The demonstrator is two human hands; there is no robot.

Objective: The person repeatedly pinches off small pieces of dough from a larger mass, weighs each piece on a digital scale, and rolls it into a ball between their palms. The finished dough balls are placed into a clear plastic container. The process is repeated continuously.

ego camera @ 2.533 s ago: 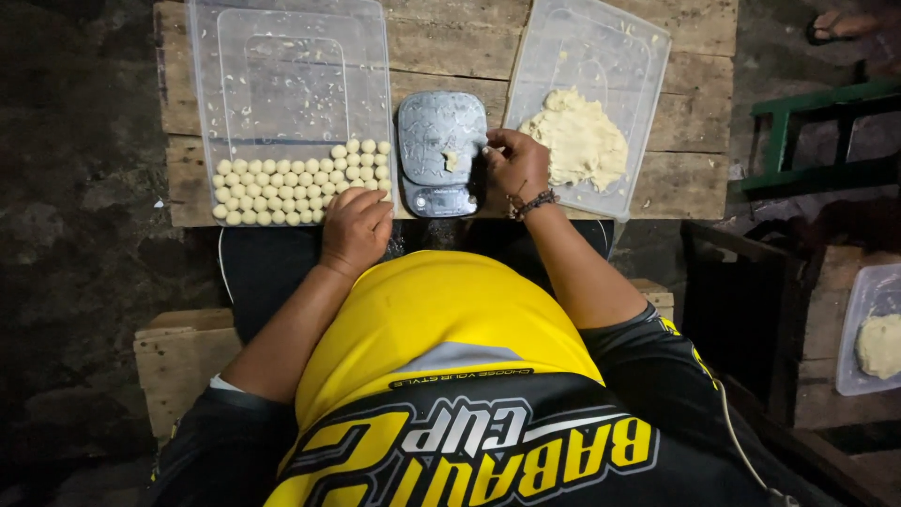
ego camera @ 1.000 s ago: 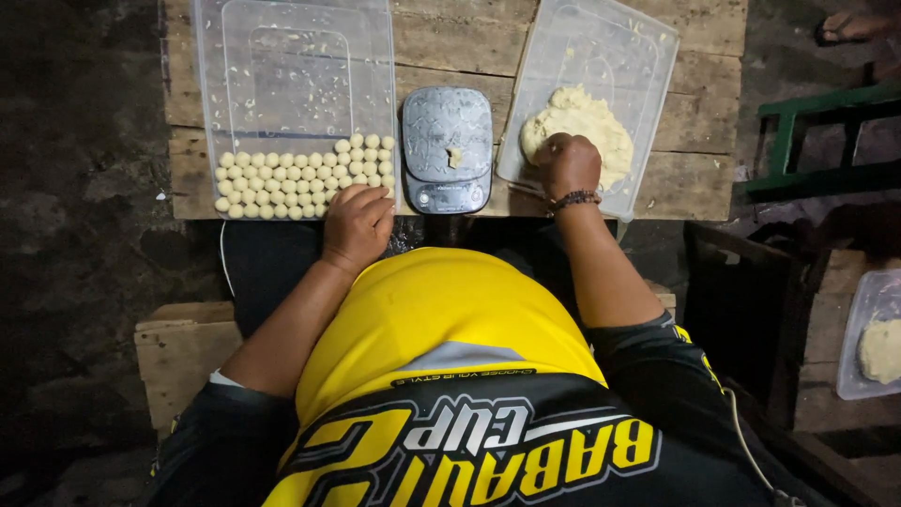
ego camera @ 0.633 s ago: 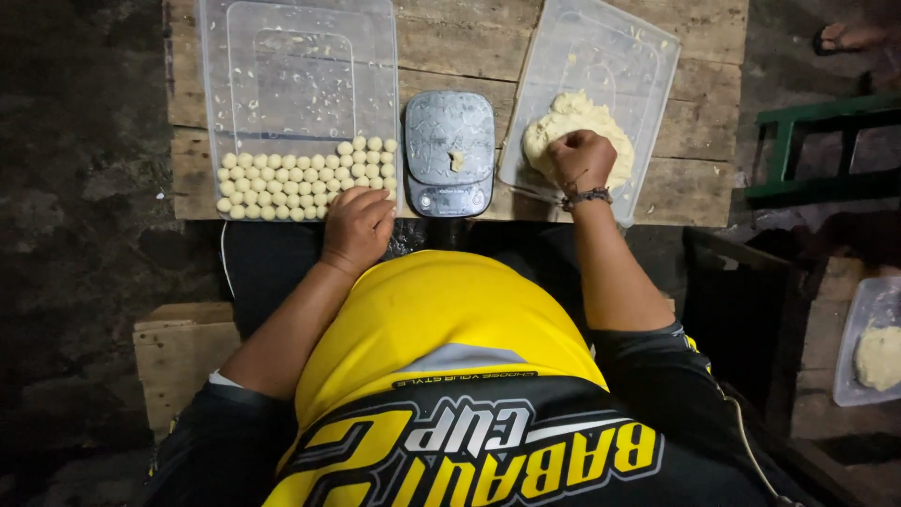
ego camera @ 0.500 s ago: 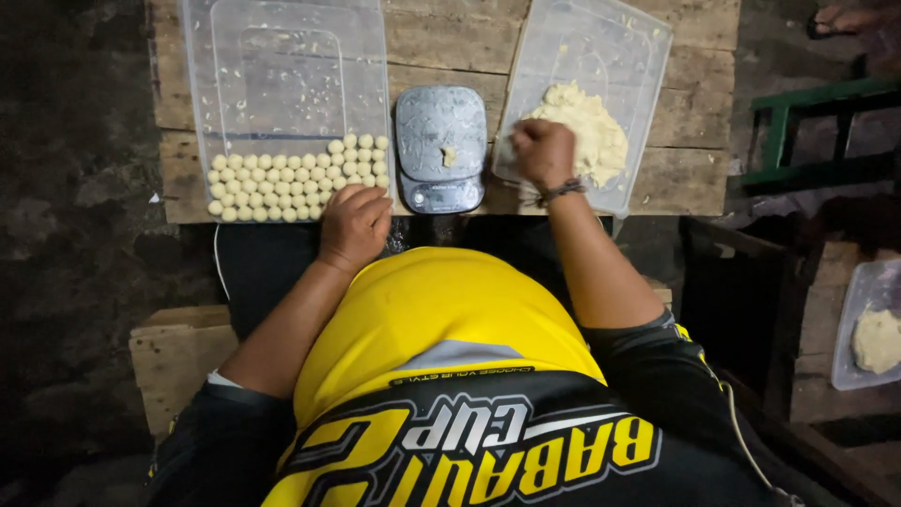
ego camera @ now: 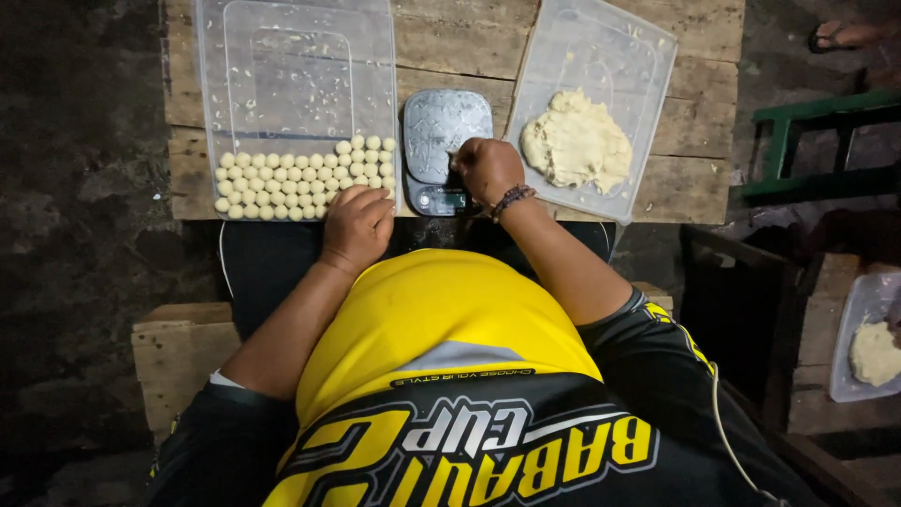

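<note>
My right hand (ego camera: pixel 488 169) hovers over the small grey kitchen scale (ego camera: pixel 441 127), its fingers pinched on a small piece of dough at the platform's right edge. My left hand (ego camera: pixel 358 225) rests palm down on the front edge of the wooden table (ego camera: pixel 694 178), touching the near corner of a clear plastic tray (ego camera: pixel 296 56). That tray holds several rows of small pale dough balls (ego camera: pixel 300 178). Right of the scale, a second clear tray (ego camera: pixel 610 47) holds a lump of pale dough (ego camera: pixel 575 144).
A green stool frame (ego camera: pixel 807 141) stands to the right of the table. At the far right a clear tray with dough (ego camera: pixel 873 352) sits on a wooden surface. Another person's sandalled foot (ego camera: pixel 845 36) shows at top right. A wooden bench (ego camera: pixel 178 352) is under me.
My right hand went from the scale to the dough lump on the right and has come back over the scale. My left hand stayed put at the table edge.
</note>
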